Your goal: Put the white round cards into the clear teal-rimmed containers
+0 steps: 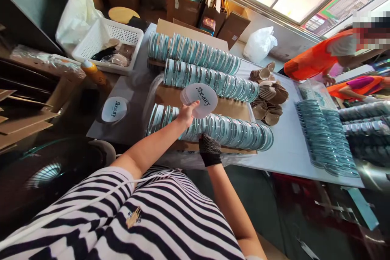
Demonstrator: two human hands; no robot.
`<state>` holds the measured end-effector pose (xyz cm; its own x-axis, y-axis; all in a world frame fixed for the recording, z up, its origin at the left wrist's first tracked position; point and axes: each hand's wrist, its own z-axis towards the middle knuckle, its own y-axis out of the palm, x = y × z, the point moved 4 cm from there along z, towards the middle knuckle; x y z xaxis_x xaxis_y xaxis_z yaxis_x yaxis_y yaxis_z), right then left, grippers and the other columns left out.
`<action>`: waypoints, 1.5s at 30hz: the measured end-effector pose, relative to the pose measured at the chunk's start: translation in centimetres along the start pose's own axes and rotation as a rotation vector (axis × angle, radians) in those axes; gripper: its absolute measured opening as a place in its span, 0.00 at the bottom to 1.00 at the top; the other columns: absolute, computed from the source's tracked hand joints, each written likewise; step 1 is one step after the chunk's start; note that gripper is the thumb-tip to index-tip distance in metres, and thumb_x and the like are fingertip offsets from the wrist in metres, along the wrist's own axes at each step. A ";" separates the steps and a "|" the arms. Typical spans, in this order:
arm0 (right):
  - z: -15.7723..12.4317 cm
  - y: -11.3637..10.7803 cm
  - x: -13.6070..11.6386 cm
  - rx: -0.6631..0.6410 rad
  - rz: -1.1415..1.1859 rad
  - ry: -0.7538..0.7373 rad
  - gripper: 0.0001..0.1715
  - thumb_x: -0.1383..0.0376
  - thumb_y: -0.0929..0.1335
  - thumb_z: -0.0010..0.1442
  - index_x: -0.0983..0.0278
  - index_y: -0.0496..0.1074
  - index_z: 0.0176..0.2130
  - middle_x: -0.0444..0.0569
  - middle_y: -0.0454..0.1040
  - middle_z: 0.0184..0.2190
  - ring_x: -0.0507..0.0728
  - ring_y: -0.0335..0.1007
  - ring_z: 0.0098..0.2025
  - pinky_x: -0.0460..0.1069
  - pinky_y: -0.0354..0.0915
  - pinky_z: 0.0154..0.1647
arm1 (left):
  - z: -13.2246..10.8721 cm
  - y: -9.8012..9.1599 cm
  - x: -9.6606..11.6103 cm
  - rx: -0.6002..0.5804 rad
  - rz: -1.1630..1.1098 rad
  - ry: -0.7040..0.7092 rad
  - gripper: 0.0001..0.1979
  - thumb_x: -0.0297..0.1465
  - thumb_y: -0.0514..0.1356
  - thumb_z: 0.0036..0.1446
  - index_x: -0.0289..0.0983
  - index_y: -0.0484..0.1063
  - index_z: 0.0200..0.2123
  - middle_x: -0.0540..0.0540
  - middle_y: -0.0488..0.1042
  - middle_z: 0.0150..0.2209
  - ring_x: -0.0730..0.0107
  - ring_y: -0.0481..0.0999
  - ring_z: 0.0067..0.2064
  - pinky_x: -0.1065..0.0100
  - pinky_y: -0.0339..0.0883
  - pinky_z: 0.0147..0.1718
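Note:
My bare left hand pinches a small fanned stack of round white cards, printed "Sbeauty", above the near row of discs. My right hand, in a dark dotted glove, has its fingers curled against the front side of that row; what they grip, if anything, is hidden. The near row of round glassy discs stands on edge, packed face to face on cardboard. Behind it run a middle row of discs and a far row of discs. Another stack of white cards lies on the table at left.
Brown shell-shaped pieces are heaped beyond the rows' right end. More stacked discs lie farther right on the table. A white basket and an orange bottle stand at left. People in orange vests are at right.

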<state>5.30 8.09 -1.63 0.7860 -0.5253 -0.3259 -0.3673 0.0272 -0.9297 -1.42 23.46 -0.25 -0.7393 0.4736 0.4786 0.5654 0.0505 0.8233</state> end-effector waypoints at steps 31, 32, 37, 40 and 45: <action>1.0 -7.1 -4.3 0.667 0.225 -0.287 0.26 0.56 0.59 0.63 0.67 0.72 0.51 0.62 0.74 0.49 0.63 0.70 0.53 0.58 0.67 0.52 | -5.3 -1.1 0.3 -0.050 0.371 0.010 0.15 0.31 0.72 0.38 0.34 0.80 0.33 0.41 0.81 0.34 0.55 0.79 0.37 0.51 0.73 0.44; 0.9 -7.1 -4.2 0.675 0.257 -0.200 0.26 0.55 0.58 0.62 0.68 0.73 0.48 0.62 0.77 0.43 0.63 0.73 0.47 0.56 0.69 0.46 | -5.3 -0.9 0.5 -0.071 0.364 0.005 0.15 0.31 0.72 0.37 0.34 0.80 0.32 0.42 0.81 0.34 0.56 0.79 0.37 0.52 0.72 0.44; -5.2 -8.2 -0.8 0.813 0.186 0.111 0.33 0.46 0.60 0.60 0.71 0.74 0.46 0.63 0.77 0.38 0.63 0.74 0.38 0.52 0.65 0.32 | -3.3 -0.1 3.5 -0.139 0.313 0.060 0.15 0.29 0.72 0.38 0.35 0.80 0.33 0.43 0.82 0.35 0.55 0.79 0.43 0.54 0.69 0.51; -9.3 -5.7 -0.1 0.516 0.005 0.080 0.30 0.48 0.60 0.62 0.69 0.75 0.46 0.59 0.77 0.31 0.60 0.71 0.29 0.50 0.58 0.27 | -1.4 -0.9 5.2 -0.076 0.267 0.075 0.19 0.27 0.72 0.40 0.35 0.79 0.40 0.43 0.82 0.39 0.54 0.78 0.50 0.54 0.67 0.55; -7.4 0.4 -3.0 0.142 -0.106 0.080 0.22 0.58 0.61 0.65 0.66 0.70 0.52 0.57 0.77 0.31 0.58 0.70 0.28 0.48 0.55 0.28 | -0.2 -2.6 5.2 -0.033 0.166 0.018 0.20 0.23 0.70 0.44 0.34 0.77 0.44 0.42 0.82 0.41 0.55 0.77 0.53 0.54 0.66 0.58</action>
<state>-0.85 3.35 0.25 0.7726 -0.5971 -0.2157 -0.2063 0.0852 -0.9748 -6.84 25.59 0.18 -0.6433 0.4575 0.6139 0.6681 -0.0564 0.7420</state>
